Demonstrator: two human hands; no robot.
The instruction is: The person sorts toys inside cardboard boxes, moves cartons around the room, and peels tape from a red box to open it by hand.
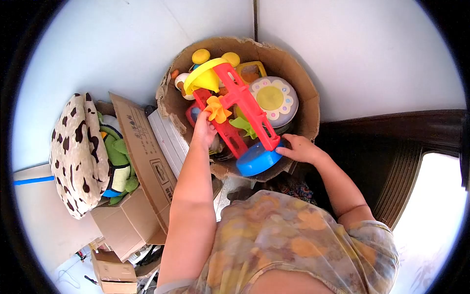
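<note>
A toy with a red frame [248, 103], a yellow funnel top, an orange wheel, a green wheel and a blue base [258, 159] lies tilted over a round cardboard container [307, 98]. My left hand [204, 128] is closed at the toy's left side, just below the orange wheel [217, 110]. At the blue base, my right hand [297, 149] has its thumb and fingers against the edge near the red frame's lower end. Inside the container lie a round toy with a flower-shaped top [274, 98], yellow round pieces [200, 56] and other toys.
To the left, an open cardboard box [142, 157] holds a spotted cushion [73, 152] and a green plush toy [119, 157]. White walls meet behind the container. A dark wooden piece [391, 128] stands at right, and more boxes [113, 274] are at lower left.
</note>
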